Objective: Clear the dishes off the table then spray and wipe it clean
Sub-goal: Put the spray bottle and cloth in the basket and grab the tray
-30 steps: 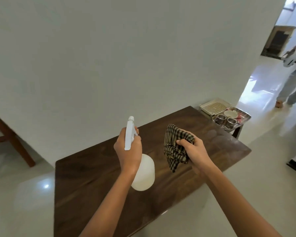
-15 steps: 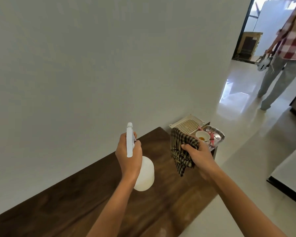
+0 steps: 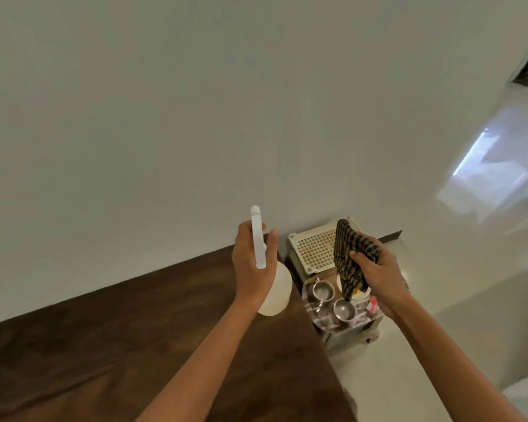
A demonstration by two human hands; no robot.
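Note:
My left hand [image 3: 252, 266] grips a white spray bottle [image 3: 275, 295] by its neck, nozzle pointing up toward the wall, above the right end of the dark wooden table [image 3: 119, 339]. My right hand [image 3: 378, 275] holds a bunched dark checked cloth [image 3: 349, 260] in the air over a metal tray [image 3: 342, 312] of steel cups and other dishes, which sits beyond the table's right end. No dishes show on the visible part of the table.
A cream perforated plastic basket [image 3: 314, 251] lies against the wall behind the tray, both on a low stand. A plain white wall runs along the table's far edge. Pale glossy floor [image 3: 439, 300] stretches to the right, with a dark doorway corner at top right.
The view has swung right and closer to the table's right end. Both hands moved that way: the cloth now hangs over the dish tray. The person in the hallway is out of view.

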